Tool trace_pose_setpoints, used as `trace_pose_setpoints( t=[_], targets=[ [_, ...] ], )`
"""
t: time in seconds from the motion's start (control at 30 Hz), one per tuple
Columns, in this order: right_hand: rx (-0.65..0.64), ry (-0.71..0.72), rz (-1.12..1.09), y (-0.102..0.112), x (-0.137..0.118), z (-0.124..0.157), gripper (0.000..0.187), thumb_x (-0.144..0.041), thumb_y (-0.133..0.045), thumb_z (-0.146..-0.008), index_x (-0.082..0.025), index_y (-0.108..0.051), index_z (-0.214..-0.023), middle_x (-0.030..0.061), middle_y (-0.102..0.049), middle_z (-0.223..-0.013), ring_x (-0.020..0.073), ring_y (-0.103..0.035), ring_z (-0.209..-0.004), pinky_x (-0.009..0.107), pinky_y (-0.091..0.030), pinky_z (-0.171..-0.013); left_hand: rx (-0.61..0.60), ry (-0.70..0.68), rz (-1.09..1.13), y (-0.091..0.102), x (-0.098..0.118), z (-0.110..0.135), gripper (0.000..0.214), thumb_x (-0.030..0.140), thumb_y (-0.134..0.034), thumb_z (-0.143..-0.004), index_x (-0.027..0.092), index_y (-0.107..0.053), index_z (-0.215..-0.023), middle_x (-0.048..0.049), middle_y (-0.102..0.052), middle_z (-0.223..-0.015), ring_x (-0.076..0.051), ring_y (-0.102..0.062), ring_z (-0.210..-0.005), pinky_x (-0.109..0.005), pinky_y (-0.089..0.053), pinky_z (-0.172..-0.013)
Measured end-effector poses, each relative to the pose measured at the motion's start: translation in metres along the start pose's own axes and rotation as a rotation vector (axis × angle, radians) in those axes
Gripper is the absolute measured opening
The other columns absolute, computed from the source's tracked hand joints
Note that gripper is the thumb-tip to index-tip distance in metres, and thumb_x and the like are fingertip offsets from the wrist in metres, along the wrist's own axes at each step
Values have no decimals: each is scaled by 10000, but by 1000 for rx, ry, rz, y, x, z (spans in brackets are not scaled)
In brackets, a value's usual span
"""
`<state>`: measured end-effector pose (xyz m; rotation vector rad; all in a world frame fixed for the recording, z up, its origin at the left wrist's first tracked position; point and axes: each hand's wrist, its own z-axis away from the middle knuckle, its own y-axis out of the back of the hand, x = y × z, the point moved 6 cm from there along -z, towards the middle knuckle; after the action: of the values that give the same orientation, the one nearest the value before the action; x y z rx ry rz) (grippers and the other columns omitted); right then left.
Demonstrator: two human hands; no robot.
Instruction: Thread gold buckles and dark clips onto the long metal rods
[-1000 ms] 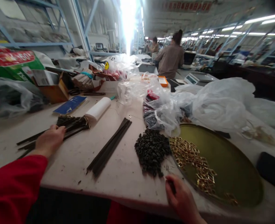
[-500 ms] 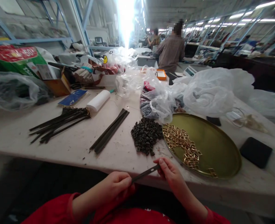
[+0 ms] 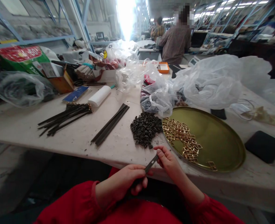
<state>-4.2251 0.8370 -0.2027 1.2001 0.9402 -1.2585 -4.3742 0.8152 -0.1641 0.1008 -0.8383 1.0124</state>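
A dark flat strap (image 3: 151,163) with a small slot near its end runs between my hands at the table's front edge. My left hand (image 3: 134,179) is closed around its lower part, which is mostly hidden in the palm. My right hand (image 3: 164,158) pinches the upper end between thumb and fingers. Just beyond lies a heap of small black loops (image 3: 146,129). To its right, gold rectangular buckles (image 3: 180,133) lie on the left side of a round brass-coloured tray (image 3: 217,137). Several dark straps (image 3: 110,124) lie in a bundle left of the loops.
Another bunch of dark straps (image 3: 64,118) with gold ends lies farther left, by a white roll (image 3: 100,95) and a blue booklet (image 3: 75,94). Clear plastic bags (image 3: 159,96) crowd the back. A black square pad (image 3: 264,146) is at right. A person (image 3: 176,40) stands beyond the table.
My left hand has moved right and slightly up along the strap, closer to my right hand. The strap now points more steeply upward. The view has shifted a little.
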Motion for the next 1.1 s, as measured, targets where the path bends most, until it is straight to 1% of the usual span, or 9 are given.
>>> trace_pose_setpoints(
  t=[0.1, 0.17, 0.3, 0.4, 0.53, 0.73, 0.9, 1.0, 1.1],
  targets=[
    [110, 186, 390, 11, -13, -14, 285, -384, -341, -876, -176, -528, -931, 36, -545, -718, 172, -524, -654, 306, -413, -617, 44, -44, 12, 2, 6, 0, 147, 235, -474, -678, 112, -554, -662, 37, -465, -509, -38, -318, -371, -172, -199, -349],
    [86, 274, 632, 7, -19, -23, 212, -303, -383, -866, -170, -545, -899, 78, -579, -849, 210, -546, -789, 345, -416, -724, 61, -67, 38, 7, 7, -1, 156, 233, -482, -690, 105, -567, -662, 32, -468, -521, -43, -327, -394, -177, -211, -365],
    [-3, 271, 953, -12, -20, -36, 137, -237, -464, -832, -150, -552, -890, 98, -588, -863, 232, -559, -789, 351, -424, -707, 111, -26, 170, 24, -1, -6, 289, 311, -497, -728, 94, -605, -887, 9, -521, -627, -50, -359, -439, -179, -222, -385],
    [-3, 270, 1039, -18, -20, -38, 115, -221, -473, -830, -153, -556, -870, 95, -588, -857, 230, -563, -783, 338, -430, -685, 150, -16, 221, 37, -8, -10, 325, 326, -528, -719, 96, -598, -938, 19, -500, -631, -43, -360, -447, -174, -208, -387],
    [-15, 294, 1031, -15, -18, -36, 112, -204, -463, -832, -157, -558, -867, 87, -579, -853, 222, -564, -778, 336, -441, -700, 149, -49, 159, 45, -8, -13, 279, 256, -568, -688, 117, -583, -930, 40, -478, -580, -39, -376, -429, -163, -228, -392],
    [25, 343, 989, -2, -11, -33, 217, -197, -439, -832, -142, -553, -1008, 98, -579, -928, 231, -566, -818, 359, -451, -747, 140, -55, 107, 39, -2, -10, 161, 186, -546, -681, 116, -576, -822, 31, -506, -555, -45, -422, -429, -145, -295, -386],
    [98, 365, 883, 14, -7, -30, 256, -231, -385, -844, -145, -568, -1001, 107, -578, -950, 233, -563, -840, 375, -439, -782, 129, -70, 116, 36, -2, -10, 177, 150, -537, -649, 109, -584, -814, 27, -515, -566, -48, -433, -440, -143, -303, -379],
    [136, 282, 677, 23, -5, -26, 197, -269, -451, -803, -161, -568, -919, 88, -586, -884, 221, -559, -798, 367, -437, -753, 114, -62, 108, 34, -7, -12, 207, 166, -537, -655, 108, -586, -847, 27, -512, -567, -47, -418, -435, -145, -293, -377],
    [119, 84, 336, 26, 3, -21, 186, -358, -560, -747, -185, -534, -809, 20, -562, -713, 171, -527, -641, 310, -429, -619, 103, -64, 105, 31, -8, -10, 231, 201, -538, -663, 115, -581, -873, 12, -533, -648, -44, -410, -458, -146, -274, -378]
  ],
)
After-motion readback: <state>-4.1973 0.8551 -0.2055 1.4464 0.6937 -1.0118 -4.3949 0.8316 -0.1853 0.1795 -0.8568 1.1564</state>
